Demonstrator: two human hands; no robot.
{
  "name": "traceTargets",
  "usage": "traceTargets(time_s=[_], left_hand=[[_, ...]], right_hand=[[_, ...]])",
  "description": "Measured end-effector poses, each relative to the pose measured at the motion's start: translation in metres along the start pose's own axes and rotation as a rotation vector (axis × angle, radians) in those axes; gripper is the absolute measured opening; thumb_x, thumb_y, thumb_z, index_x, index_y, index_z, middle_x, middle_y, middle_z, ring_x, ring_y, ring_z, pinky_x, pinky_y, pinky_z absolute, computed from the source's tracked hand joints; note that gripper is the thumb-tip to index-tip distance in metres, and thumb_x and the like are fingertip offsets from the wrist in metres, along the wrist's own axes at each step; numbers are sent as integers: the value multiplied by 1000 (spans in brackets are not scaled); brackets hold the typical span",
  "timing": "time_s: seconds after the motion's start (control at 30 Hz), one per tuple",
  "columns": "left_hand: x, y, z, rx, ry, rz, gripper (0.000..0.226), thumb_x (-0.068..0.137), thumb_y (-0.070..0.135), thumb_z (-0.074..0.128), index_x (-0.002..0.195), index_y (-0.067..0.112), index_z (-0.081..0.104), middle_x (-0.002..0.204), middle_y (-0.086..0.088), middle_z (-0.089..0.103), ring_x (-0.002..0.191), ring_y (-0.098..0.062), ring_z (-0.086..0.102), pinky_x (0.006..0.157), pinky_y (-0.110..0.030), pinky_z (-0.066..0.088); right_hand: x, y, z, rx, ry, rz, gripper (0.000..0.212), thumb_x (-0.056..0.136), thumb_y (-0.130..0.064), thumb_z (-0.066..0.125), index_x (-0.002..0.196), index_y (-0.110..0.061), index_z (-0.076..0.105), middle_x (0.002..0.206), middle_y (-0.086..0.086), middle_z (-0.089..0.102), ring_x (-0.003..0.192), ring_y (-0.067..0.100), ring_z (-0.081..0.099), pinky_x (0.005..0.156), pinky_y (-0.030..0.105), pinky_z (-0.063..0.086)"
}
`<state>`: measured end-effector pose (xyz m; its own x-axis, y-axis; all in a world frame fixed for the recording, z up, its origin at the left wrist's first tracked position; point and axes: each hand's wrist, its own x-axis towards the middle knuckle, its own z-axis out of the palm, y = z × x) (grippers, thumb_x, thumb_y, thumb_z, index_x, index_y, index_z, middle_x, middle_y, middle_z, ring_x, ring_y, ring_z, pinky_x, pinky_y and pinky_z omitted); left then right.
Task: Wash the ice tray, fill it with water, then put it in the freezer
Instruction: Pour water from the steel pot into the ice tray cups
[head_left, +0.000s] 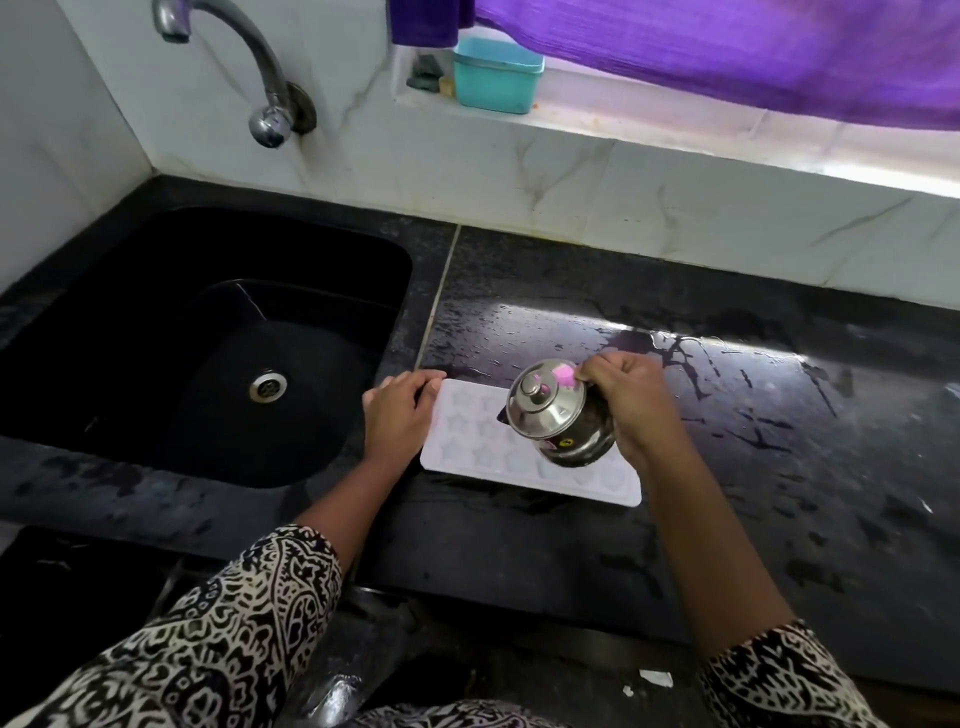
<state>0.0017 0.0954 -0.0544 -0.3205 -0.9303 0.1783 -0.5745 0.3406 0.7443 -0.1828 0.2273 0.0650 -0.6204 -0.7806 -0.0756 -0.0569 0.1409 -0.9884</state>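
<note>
1. Ice tray (467, 441): white, star-shaped cells, lying flat on the black counter (779, 441) just right of the sink. This looks like the filling step.
2. Left hand (400, 410) rests on the tray's left end, steadying it. Right hand (628, 395) grips a lidded steel pot (556, 415), tipped over the tray's middle.
3. I cannot tell whether water is flowing.
4. Advice: tilt slowly, travel cell to cell, stop short of the brims, and keep the tray pinned level; it will probably slop on the carry to the freezer.
5. Counter is wet, with streaks and droplets around the tray, so it is likely slippery.
6. Sink (156, 338): black basin, steel drain.
7. Far: chrome tap (234, 62) on the marbled wall, teal box (496, 75) on the sill, purple curtain (727, 52) above.
</note>
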Motion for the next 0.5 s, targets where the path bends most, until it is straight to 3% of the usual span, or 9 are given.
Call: traceTargets(time_s=[0.27, 0.43, 0.5], left_hand=[[-26, -11, -12, 46, -134, 94, 53, 88, 50, 33, 126, 27, 60, 109, 3, 66, 108, -21, 52, 93, -36, 31], [-39, -14, -18, 107, -218, 141, 68, 86, 53, 19, 137, 23, 50, 127, 0, 60, 124, -20, 47, 102, -36, 28], [-41, -16, -20, 136, -253, 169, 69, 87, 52, 15, 140, 21, 46, 132, -1, 58, 128, -20, 45, 106, -34, 26]], right_hand=[[3, 2, 25, -75, -43, -54, 33, 78, 0, 60, 50, -6, 45, 40, -4, 32, 43, 11, 30, 46, 17, 33], [1, 2, 35, -128, -46, -76, 28, 79, -1, 61, 59, 14, 48, 47, 4, 32, 47, 17, 30, 48, 20, 32], [0, 1, 39, -137, -42, -72, 29, 78, 0, 61, 57, 12, 45, 47, 3, 31, 47, 16, 28, 48, 21, 30]])
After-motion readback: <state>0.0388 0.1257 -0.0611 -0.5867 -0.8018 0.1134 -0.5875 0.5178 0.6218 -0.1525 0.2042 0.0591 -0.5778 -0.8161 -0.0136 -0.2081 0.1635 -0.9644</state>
